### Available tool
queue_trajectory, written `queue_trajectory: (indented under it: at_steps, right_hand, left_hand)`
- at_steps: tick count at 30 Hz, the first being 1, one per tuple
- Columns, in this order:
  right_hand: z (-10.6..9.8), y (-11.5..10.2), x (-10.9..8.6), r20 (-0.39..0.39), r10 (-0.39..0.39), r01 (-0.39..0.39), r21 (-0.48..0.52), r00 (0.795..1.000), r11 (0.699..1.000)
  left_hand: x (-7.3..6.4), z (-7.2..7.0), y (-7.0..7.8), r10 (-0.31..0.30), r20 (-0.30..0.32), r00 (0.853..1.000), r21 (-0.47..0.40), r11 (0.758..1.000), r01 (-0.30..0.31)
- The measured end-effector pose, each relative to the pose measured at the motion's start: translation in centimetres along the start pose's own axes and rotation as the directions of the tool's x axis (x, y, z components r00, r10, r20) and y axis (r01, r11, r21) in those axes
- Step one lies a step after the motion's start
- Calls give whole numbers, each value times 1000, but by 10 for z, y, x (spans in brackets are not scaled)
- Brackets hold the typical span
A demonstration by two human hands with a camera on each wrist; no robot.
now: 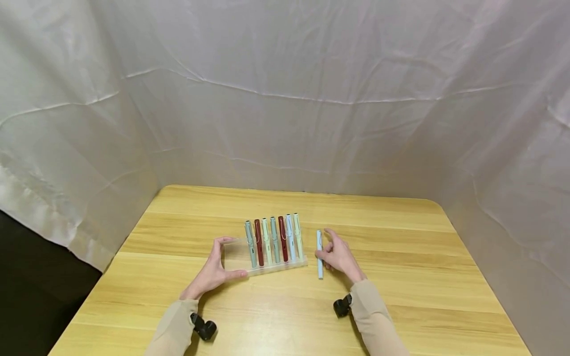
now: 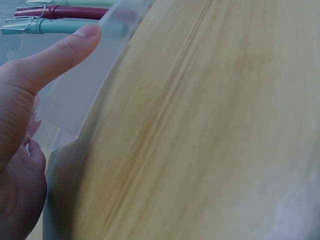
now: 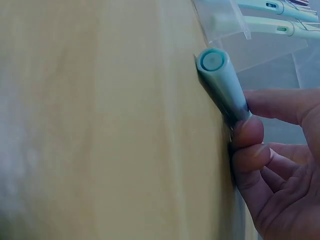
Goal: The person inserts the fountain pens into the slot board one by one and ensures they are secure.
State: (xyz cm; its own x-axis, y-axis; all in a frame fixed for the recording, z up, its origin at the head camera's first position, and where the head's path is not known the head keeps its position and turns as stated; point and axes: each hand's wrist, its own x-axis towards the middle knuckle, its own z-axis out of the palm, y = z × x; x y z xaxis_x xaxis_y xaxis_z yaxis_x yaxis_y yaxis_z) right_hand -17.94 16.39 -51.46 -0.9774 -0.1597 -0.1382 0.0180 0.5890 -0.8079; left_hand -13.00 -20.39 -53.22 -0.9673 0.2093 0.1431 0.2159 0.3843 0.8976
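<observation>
My left hand (image 1: 213, 271) grips the left end of a clear pen stand (image 1: 236, 256), fingers at its back and thumb along its front ledge. Several capped pens lean side by side in the stand: grey-green, dark red (image 1: 259, 244), pale green (image 1: 299, 242) and light blue (image 1: 291, 242). Beyond the stand's right end, my right hand (image 1: 339, 254) pinches another light blue pen (image 1: 320, 272) between thumb and fingers. In the right wrist view, the round end of this pen (image 3: 225, 85) points toward the camera, close over the table. The stand's left part holds no pens.
Everything stands on a light wooden table (image 1: 276, 316). Pale curtains (image 1: 303, 133) hang behind it and along both sides. A black wrist camera (image 1: 204, 327) is worn on the left sleeve, and another (image 1: 342, 306) on the right.
</observation>
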Motion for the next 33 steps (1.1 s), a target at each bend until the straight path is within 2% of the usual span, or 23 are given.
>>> queue_trajectory:
  at_steps: [7,15,24,30,33]
  right_hand:
    - [0,-3,-1,24,3,-2,-17,1000,1000]
    - [3,-5,-2,-8,11,-11,-63,1000,998]
    - [4,-1,0,-33,5,-5,-13,999,1000]
    - [2,0,-1,-50,13,-13,1,999,1000]
    - [2,-1,-3,-59,30,-27,39,998,999]
  left_hand:
    - [0,0,0,4,-2,1000,-6,1000,-4]
    - [-1,-1,0,2,1,1000,-3,1000,-2]
    - [-1,0,0,-23,-3,1000,25,999,23]
    - [0,1,-2,-13,-11,1000,34,999,13]
    - [0,1,-3,-6,-10,1000,27,1000,6]
